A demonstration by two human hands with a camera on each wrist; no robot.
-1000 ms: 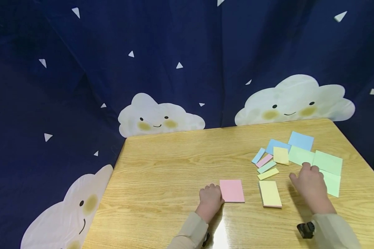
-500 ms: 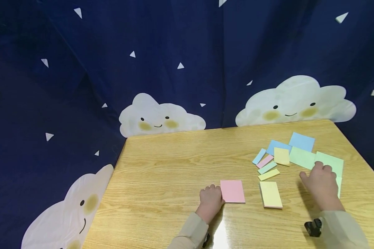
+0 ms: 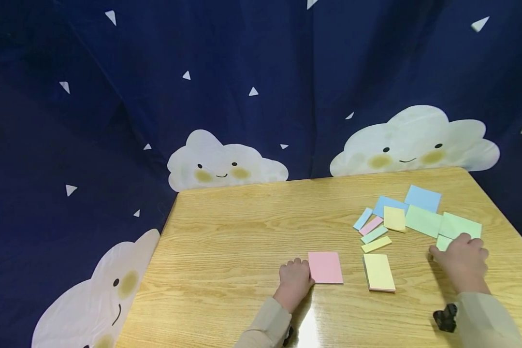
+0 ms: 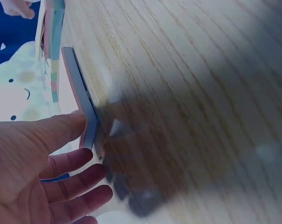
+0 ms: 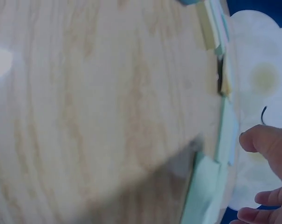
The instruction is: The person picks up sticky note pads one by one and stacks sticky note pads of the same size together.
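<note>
My left hand (image 3: 294, 282) is at the left edge of a square pink sticky note pad (image 3: 326, 268) and pinches its corner. In the left wrist view the thumb lies on the pink face and the index fingertip is at the grey-blue edge of the pad (image 4: 76, 77); the other fingers are spread below. My right hand (image 3: 464, 261) hovers at the near side of the green sticky notes, fingers loosely bent and holding nothing. It overlaps the near green note (image 3: 442, 242), hiding most of it. The right wrist view shows the thumb apart from the green notes (image 5: 203, 184).
A rectangular yellow note pad (image 3: 379, 273) lies between the hands. Behind it are narrow blue, pink, green and yellow strips (image 3: 376, 244), a small yellow note (image 3: 394, 219) and blue notes (image 3: 423, 198). A dark blue curtain with clouds (image 3: 413, 142) borders the wooden table (image 3: 243, 232).
My right hand has moved right and a little nearer to me, from beside the middle green note to the near one. My left hand stays at the pink pad.
</note>
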